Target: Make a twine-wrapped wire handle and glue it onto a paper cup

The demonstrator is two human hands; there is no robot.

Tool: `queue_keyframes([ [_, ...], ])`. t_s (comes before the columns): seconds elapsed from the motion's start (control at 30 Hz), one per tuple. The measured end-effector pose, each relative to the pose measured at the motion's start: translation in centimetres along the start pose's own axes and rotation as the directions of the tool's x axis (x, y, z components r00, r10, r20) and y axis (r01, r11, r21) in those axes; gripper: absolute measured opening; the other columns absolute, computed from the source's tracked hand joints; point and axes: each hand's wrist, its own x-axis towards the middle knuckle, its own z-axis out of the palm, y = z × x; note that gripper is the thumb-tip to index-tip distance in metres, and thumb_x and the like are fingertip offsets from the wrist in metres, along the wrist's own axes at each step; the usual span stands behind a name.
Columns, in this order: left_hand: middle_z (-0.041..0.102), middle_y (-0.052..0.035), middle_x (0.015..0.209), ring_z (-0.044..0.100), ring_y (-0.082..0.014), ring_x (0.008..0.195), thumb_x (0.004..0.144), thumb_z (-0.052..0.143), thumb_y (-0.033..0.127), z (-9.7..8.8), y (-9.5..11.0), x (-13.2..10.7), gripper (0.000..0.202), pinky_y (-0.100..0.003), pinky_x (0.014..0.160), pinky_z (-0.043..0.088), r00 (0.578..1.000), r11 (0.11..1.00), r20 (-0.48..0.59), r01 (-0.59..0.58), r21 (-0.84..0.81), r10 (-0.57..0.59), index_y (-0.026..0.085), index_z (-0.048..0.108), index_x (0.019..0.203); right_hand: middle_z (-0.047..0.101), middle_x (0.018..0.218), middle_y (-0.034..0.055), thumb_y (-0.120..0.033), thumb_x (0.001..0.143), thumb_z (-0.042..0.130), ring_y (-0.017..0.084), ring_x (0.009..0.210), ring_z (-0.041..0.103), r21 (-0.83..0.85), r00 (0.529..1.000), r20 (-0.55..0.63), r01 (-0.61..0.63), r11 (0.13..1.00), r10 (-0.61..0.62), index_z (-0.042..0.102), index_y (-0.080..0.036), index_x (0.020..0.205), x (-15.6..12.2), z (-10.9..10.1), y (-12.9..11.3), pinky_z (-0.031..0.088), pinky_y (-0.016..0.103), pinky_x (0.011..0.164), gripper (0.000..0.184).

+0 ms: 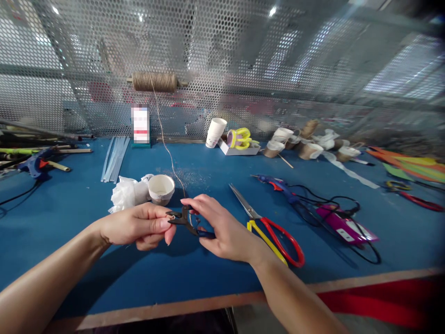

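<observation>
My right hand is wrapped round dark pliers with blue handles, their jaws pointing left. At the jaw tips, my left hand pinches thumb against fingers on something too small to name. A thin strand of twine runs down from a twine spool and passes behind the pliers between my hands. Just beyond my left hand stands a small white cup, touching a bundle of crumpled white material. Scissors with red and yellow handles lie open to the right of my right hand.
A blue glue gun and purple packet lie right. Another glue gun lies left near clear glue sticks. At the back are a phone, a paper cup and a white box with yellow-handled scissors.
</observation>
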Motion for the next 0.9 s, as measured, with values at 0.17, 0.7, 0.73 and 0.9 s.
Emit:
queue_keyframes([
  [0.17, 0.026, 0.0093, 0.044, 0.021, -0.0050, 0.037, 0.084, 0.047, 0.038, 0.13, 0.16, -0.14, 0.026, -0.020, 0.037, 0.016, 0.998, 0.998, -0.059, -0.012, 0.058, 0.016, 0.015, 0.053, 0.076, 0.049, 0.100, 0.0060, -0.003, 0.062, 0.047, 0.019, 0.093, 0.047, 0.025, 0.997, -0.064, 0.041, 0.999, -0.040, 0.038, -0.022, 0.121, 0.03, 0.25, 0.26, 0.042, 0.037, 0.085, 0.063],
  [0.7, 0.020, 0.0098, 0.043, 0.014, -0.0037, 0.034, 0.083, 0.049, 0.033, -0.09, -0.13, 0.13, 0.024, -0.017, 0.034, 0.013, 0.999, 0.975, 0.008, -0.043, -0.219, 0.046, 0.014, 0.054, 0.070, 0.046, 0.097, 0.0051, -0.003, 0.066, 0.050, 0.016, 0.085, 0.047, 0.112, 0.997, -0.062, 0.050, 0.992, -0.043, 0.034, -0.024, 0.126, 0.27, 0.46, 0.81, 0.043, 0.034, 0.080, 0.066],
  [0.73, 0.020, 0.0097, 0.043, 0.014, -0.0035, 0.034, 0.083, 0.048, 0.033, -0.16, -0.18, 0.12, 0.024, -0.017, 0.034, 0.013, 0.999, 0.971, 0.021, -0.033, -0.235, 0.038, 0.013, 0.054, 0.070, 0.046, 0.097, 0.0052, -0.003, 0.066, 0.050, 0.016, 0.085, 0.047, 0.119, 0.997, -0.058, 0.056, 0.991, -0.050, 0.033, -0.024, 0.127, 0.31, 0.42, 0.86, 0.043, 0.034, 0.080, 0.067],
  [0.9, 0.020, 0.0096, 0.042, 0.014, -0.0030, 0.033, 0.083, 0.047, 0.031, -0.34, -0.31, 0.02, 0.024, -0.016, 0.033, 0.013, 0.996, 0.961, 0.083, 0.009, -0.278, 0.014, 0.012, 0.055, 0.070, 0.047, 0.095, 0.0052, -0.003, 0.064, 0.051, 0.016, 0.084, 0.047, 0.115, 0.998, -0.036, 0.046, 0.992, -0.042, 0.037, -0.023, 0.124, 0.32, 0.36, 0.81, 0.043, 0.033, 0.078, 0.064],
])
